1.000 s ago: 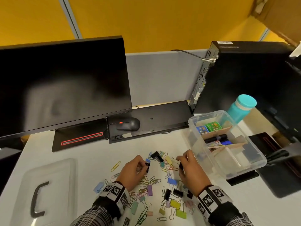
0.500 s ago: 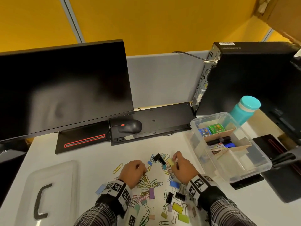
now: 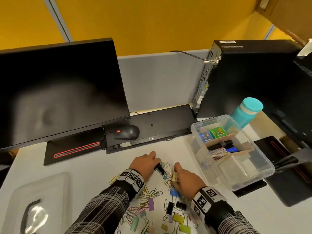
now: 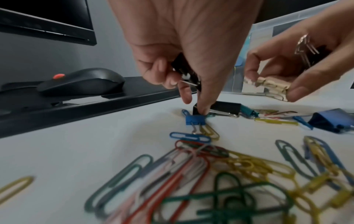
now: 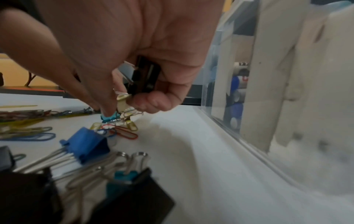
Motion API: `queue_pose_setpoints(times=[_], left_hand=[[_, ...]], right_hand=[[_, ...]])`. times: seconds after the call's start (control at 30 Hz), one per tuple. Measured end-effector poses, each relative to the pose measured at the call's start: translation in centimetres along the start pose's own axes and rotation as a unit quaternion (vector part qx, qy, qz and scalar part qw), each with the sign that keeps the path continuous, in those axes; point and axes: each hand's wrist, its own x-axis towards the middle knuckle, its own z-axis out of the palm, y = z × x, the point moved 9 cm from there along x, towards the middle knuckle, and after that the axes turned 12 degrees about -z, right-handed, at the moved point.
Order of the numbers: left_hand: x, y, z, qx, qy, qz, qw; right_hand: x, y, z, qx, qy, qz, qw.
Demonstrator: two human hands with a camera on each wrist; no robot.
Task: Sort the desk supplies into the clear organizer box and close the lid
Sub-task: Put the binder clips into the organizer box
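Coloured paper clips and binder clips (image 3: 152,200) lie scattered on the white desk before me. My left hand (image 3: 156,166) keeps black binder clips (image 4: 184,71) curled in its palm, and its fingertips pinch another black binder clip (image 4: 226,106) lying on the desk. My right hand (image 3: 174,174) grips a black clip (image 5: 147,77) in its palm and pinches a beige binder clip (image 5: 122,101), one fingertip on a teal clip (image 5: 108,117). The clear organizer box (image 3: 253,181) stands open to the right, with markers and small tins inside. Its lid (image 3: 50,188) lies at the far left.
Behind the hands are a black mouse (image 3: 126,132) on an overturned keyboard (image 3: 168,122) and a monitor (image 3: 59,92). A PC tower (image 3: 244,78) and a teal bottle (image 3: 246,114) stand behind the box. A second monitor's stand (image 3: 287,159) is at the right.
My left hand has reached forward to the black binder clip at the far edge of the pile. My right hand has drawn back a little and now holds the beige clip.
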Motion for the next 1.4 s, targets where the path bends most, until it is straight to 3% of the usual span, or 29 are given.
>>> queue_pose_setpoints(times=[0.2,0.37,0.53,0.7,0.83,1.03,1.17,1.27,1.4], left_hand=[[-1.3,-1.2,0.2,-0.028,-0.002,-0.042,0.999],[-3.6,-3.4,-0.2,-0.105,0.021,-0.093,0.990],[-5.9,-4.4,-1.0,-0.204,0.052,-0.122,0.970],[-7.2,-3.3,-1.0,-0.260,0.068,-0.116,0.956],[-7.3,-1.7,-0.4,-0.292,0.069,-0.115,0.947],[-7.4,0.8,0.1,-0.297,0.065,-0.106,0.947],[-7.9,1.3,0.2,-0.298,0.066,-0.107,0.946],[-8.3,1.2,0.8,-0.304,0.065,-0.115,0.944],[-8.6,2.2,-0.5,-0.343,0.082,-0.115,0.929]], right_hand=[[-1.8,-0.7,-0.8,0.062,0.043,-0.036,0.996],[-4.2,-2.6,-5.0,0.150,0.159,-0.105,0.970],[-7.3,-2.5,-9.2,0.185,0.237,-0.118,0.946],[-11.3,2.6,-13.6,0.147,0.349,-0.032,0.925],[-12.2,6.5,-13.2,0.083,0.324,0.027,0.942],[-11.5,8.8,-11.4,0.070,0.256,0.035,0.964],[-13.6,10.0,-13.8,0.121,0.342,0.039,0.931],[-15.7,12.5,-15.5,0.075,0.425,0.066,0.899],[-15.5,14.6,-14.2,-0.030,0.383,0.127,0.914]])
